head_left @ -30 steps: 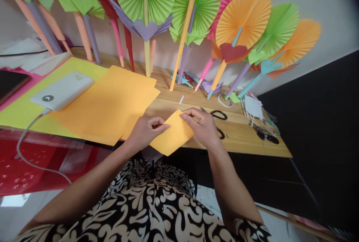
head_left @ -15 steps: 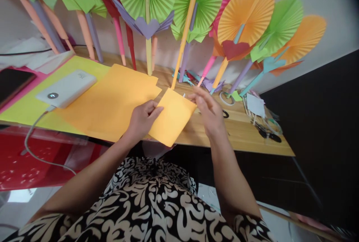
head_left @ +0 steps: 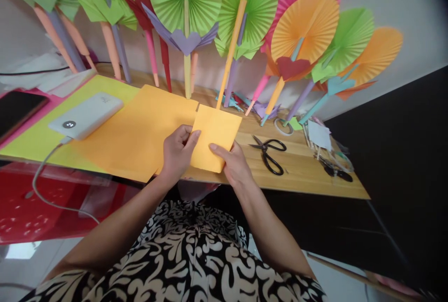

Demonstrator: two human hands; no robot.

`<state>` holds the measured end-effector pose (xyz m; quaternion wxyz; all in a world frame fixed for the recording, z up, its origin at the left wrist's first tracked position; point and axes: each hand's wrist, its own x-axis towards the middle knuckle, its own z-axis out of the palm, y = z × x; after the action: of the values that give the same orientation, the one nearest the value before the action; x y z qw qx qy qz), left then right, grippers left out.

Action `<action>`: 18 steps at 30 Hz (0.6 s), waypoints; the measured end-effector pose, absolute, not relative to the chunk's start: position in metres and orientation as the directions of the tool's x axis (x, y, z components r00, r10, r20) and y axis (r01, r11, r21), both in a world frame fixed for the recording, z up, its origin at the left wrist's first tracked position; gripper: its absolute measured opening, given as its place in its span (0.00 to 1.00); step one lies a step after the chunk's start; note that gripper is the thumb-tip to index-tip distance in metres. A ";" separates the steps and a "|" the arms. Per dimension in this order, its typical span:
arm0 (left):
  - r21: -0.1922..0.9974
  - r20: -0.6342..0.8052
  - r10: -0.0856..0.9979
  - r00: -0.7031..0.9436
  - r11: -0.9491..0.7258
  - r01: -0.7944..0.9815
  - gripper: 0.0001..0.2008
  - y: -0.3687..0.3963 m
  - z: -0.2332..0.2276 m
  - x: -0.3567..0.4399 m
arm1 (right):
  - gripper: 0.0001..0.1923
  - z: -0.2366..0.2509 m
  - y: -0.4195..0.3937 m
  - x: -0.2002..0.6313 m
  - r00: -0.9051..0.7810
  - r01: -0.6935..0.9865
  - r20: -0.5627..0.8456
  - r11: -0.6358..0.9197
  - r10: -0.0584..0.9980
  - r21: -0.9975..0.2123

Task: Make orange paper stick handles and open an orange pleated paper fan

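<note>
Two hands share one small orange paper [head_left: 217, 124] in the centre of the frame, above the near edge of the desk [head_left: 301, 171]. The left hand [head_left: 179, 150] pinches its left edge, thumb on the face and fingers tucked behind; the right hand [head_left: 235, 162] grips the lower right edge the same way. Holding from opposite sides probably keeps the piece flat and lets it be turned easily; whether it is folded or a single layer, I cannot tell.

The black-handled scissors [head_left: 264, 147] lie right of centre, blades apart and untouched, likely left there to be within easy reach of the right hand. A large orange sheet [head_left: 129, 138] spreads across the left of the frame, with a white power bank [head_left: 87, 115] partly over its edge, perhaps serving as a weight. Along the top, pleated fans such as the green fan [head_left: 184, 1] stand against the wall [head_left: 395, 3], which seems to save working room in front.

Half a second ago the right hand was by the paper's upper right corner, its fingers loose, hiding most of the scissors. Now it has dropped to the lower edge, the scissors show whole, and the paper sits less slanted. The left hand has kept its side.
</note>
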<state>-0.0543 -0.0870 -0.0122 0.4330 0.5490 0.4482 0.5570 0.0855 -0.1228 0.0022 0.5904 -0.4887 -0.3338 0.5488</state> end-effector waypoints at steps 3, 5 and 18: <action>0.971 0.235 0.971 -0.050 -0.233 0.049 0.15 -0.087 -0.013 -0.057 | 0.23 0.002 -0.121 0.087 0.224 -0.321 -0.097 -0.021 0.970 -0.947; 0.970 0.237 0.968 -0.084 -0.232 0.074 0.14 -0.086 -0.014 -0.059 | 0.24 0.002 -0.121 0.090 0.228 -0.323 -0.080 -0.002 0.970 -0.946; 0.982 0.165 0.980 -0.111 -0.174 -0.077 0.13 -0.079 -0.025 -0.064 | 0.28 -0.001 -0.123 0.108 0.232 -0.237 -0.041 0.015 0.972 -0.971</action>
<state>-0.0640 -0.0794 -0.0251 0.4498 0.4919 0.4591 0.5873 0.1080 -0.1229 -0.0014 0.6083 -0.4957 -0.3707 0.4968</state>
